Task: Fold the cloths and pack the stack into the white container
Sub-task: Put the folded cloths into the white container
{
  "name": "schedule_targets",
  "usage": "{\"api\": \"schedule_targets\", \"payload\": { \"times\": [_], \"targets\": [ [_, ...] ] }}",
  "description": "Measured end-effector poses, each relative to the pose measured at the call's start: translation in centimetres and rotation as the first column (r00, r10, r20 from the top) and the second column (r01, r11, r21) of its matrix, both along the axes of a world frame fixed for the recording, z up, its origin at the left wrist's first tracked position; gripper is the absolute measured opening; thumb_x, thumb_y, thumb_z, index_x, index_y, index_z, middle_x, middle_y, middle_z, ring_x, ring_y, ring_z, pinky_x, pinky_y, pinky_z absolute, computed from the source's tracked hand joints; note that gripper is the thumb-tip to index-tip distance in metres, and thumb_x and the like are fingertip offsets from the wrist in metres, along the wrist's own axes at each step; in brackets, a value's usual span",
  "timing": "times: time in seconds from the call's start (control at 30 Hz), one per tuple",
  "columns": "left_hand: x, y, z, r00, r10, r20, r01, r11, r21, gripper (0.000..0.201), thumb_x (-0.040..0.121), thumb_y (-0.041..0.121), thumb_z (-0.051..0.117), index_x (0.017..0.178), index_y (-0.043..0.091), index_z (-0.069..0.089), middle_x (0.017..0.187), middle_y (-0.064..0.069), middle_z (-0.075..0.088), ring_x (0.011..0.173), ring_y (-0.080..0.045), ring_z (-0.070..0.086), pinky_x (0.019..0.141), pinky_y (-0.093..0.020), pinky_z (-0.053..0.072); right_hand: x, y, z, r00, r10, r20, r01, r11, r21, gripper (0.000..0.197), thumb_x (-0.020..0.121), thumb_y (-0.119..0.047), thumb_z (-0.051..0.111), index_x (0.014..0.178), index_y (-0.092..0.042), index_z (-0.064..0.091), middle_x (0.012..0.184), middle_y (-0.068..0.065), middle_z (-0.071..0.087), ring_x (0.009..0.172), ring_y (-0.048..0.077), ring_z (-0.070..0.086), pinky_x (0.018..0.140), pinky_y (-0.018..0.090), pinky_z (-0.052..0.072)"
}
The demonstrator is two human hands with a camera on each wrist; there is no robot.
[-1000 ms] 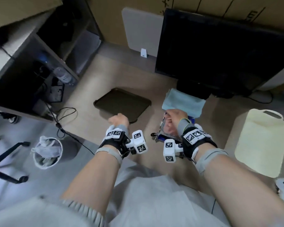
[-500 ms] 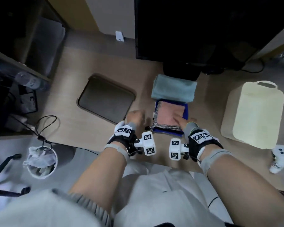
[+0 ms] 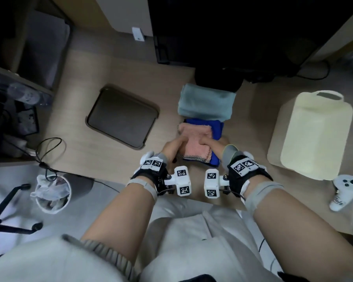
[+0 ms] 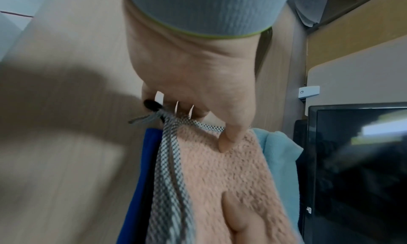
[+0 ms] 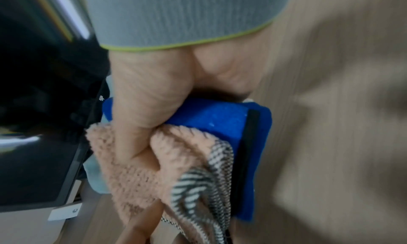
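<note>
A stack of folded cloths lies on the desk: a pink cloth (image 3: pixel 193 132) on top, a checkered cloth (image 3: pixel 194 158) under it, and a blue cloth (image 3: pixel 214 129) at the bottom. My left hand (image 3: pixel 178 142) grips the stack's left side, thumb on the pink cloth (image 4: pixel 220 174) and fingers curled under the checkered edge (image 4: pixel 169 152). My right hand (image 3: pixel 205 142) grips the right side, thumb pressed into the pink cloth (image 5: pixel 123 169) and fingers under the blue cloth (image 5: pixel 209 118). A folded light-blue cloth (image 3: pixel 206 102) lies just behind the stack. The white container (image 3: pixel 308 135) stands to the right.
A dark tray (image 3: pixel 121 115) lies left of the cloths. A black monitor (image 3: pixel 232 33) stands at the back, its base close behind the light-blue cloth. A white controller (image 3: pixel 342 190) lies near the container's front corner. A waste bin (image 3: pixel 51 192) stands on the floor at left.
My right hand laid the raised pink and checkered cloth flat on the blue cloth. My left hand moved in from beside the stack, and both hands now grip its sides.
</note>
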State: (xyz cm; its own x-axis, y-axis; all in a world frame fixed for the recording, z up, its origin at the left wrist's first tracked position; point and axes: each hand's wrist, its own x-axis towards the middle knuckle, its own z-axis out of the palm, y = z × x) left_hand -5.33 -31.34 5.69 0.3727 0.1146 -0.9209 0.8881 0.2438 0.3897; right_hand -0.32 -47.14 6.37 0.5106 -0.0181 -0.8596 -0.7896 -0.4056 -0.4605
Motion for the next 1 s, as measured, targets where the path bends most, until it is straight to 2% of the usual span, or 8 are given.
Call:
{"api": "schedule_targets", "payload": {
  "times": [0.2, 0.33, 0.43, 0.57, 0.67, 0.83, 0.93, 1.0],
  "targets": [
    [2.0, -5.1, 2.9, 0.996, 0.078, 0.047, -0.063, 0.961, -0.268, 0.025, 0.071, 0.026, 0.055, 0.087, 0.008, 0.06, 0.07, -0.01, 0.059, 0.059, -0.026, 0.058, 0.06, -0.029, 0.049, 0.3, -5.1, 5.4, 0.993, -0.114, -0.003, 0.113, 0.981, 0.157, 0.009, 0.076, -0.018, 0.067, 0.079, -0.011, 0.062, 0.075, 0.009, 0.061, 0.071, 0.024, 0.056, 0.07, 0.035, 0.045],
    [4.4, -10.0, 5.4, 0.992, 0.024, 0.122, 0.017, 0.945, -0.326, 0.024, 0.076, 0.023, 0.054, 0.092, 0.004, 0.057, 0.072, -0.01, 0.061, 0.064, -0.027, 0.059, 0.07, -0.034, 0.05, 1.7, -11.1, 6.6, 0.973, -0.229, -0.004, 0.227, 0.966, 0.127, 0.042, 0.057, -0.027, 0.073, 0.092, -0.004, 0.066, 0.079, 0.012, 0.065, 0.073, 0.029, 0.06, 0.07, 0.044, 0.052],
    [6.6, -14.8, 6.9, 0.988, -0.046, 0.145, 0.082, 0.964, -0.253, 0.021, 0.082, 0.023, 0.052, 0.091, 0.005, 0.056, 0.069, -0.008, 0.06, 0.059, -0.026, 0.059, 0.064, -0.033, 0.053, 3.3, -16.1, 6.9, 0.967, -0.252, 0.037, 0.249, 0.966, 0.071, 0.068, 0.046, -0.036, 0.074, 0.106, -0.005, 0.063, 0.084, 0.015, 0.066, 0.073, 0.031, 0.063, 0.071, 0.052, 0.055],
    [9.6, -21.2, 7.9, 0.969, -0.092, 0.231, 0.119, 0.987, -0.104, 0.016, 0.085, 0.021, 0.058, 0.094, 0.008, 0.062, 0.076, -0.01, 0.065, 0.063, -0.024, 0.063, 0.065, -0.034, 0.055, 5.3, -21.8, 8.2, 0.95, -0.293, 0.104, 0.29, 0.956, 0.044, 0.052, 0.051, -0.038, 0.07, 0.097, -0.013, 0.063, 0.094, 0.017, 0.071, 0.082, 0.035, 0.069, 0.075, 0.056, 0.057],
    [11.7, -25.5, 7.5, 0.945, -0.152, 0.291, 0.158, 0.987, 0.001, 0.024, 0.085, 0.016, 0.066, 0.105, 0.003, 0.065, 0.09, -0.016, 0.07, 0.076, -0.028, 0.066, 0.075, -0.042, 0.057, 6.8, -26.4, 8.5, 0.947, -0.264, 0.184, 0.271, 0.962, -0.014, 0.04, 0.064, -0.033, 0.07, 0.098, -0.012, 0.067, 0.099, 0.015, 0.071, 0.083, 0.03, 0.067, 0.081, 0.044, 0.056],
    [15.1, -31.3, 6.8, 0.94, -0.248, 0.235, 0.232, 0.968, 0.095, 0.005, 0.086, 0.006, 0.067, 0.088, 0.002, 0.064, 0.068, -0.011, 0.066, 0.058, -0.023, 0.061, 0.064, -0.034, 0.055, 9.6, -32.5, 7.3, 0.961, -0.167, 0.222, 0.194, 0.975, -0.107, 0.032, 0.078, -0.023, 0.073, 0.101, -0.002, 0.067, 0.096, 0.012, 0.069, 0.085, 0.027, 0.065, 0.081, 0.035, 0.054],
    [16.9, -33.4, 5.9, 0.935, -0.311, 0.171, 0.284, 0.945, 0.163, 0.009, 0.086, 0.004, 0.062, 0.078, 0.003, 0.064, 0.066, -0.012, 0.067, 0.061, -0.025, 0.063, 0.069, -0.038, 0.056, 11.6, -33.9, 6.0, 0.979, -0.116, 0.167, 0.144, 0.976, -0.166, 0.039, 0.079, -0.028, 0.073, 0.107, -0.002, 0.067, 0.098, 0.013, 0.068, 0.088, 0.027, 0.065, 0.085, 0.035, 0.052],
    [17.7, -33.9, 5.0, 0.932, -0.341, 0.123, 0.317, 0.931, 0.184, 0.017, 0.085, -0.001, 0.054, 0.07, 0.003, 0.06, 0.057, -0.01, 0.061, 0.057, -0.025, 0.056, 0.061, -0.036, 0.051, 12.7, -33.7, 5.1, 0.986, -0.102, 0.135, 0.125, 0.976, -0.18, 0.041, 0.079, -0.029, 0.072, 0.109, -0.002, 0.066, 0.105, 0.015, 0.068, 0.091, 0.028, 0.064, 0.088, 0.038, 0.051]
  ]
}}
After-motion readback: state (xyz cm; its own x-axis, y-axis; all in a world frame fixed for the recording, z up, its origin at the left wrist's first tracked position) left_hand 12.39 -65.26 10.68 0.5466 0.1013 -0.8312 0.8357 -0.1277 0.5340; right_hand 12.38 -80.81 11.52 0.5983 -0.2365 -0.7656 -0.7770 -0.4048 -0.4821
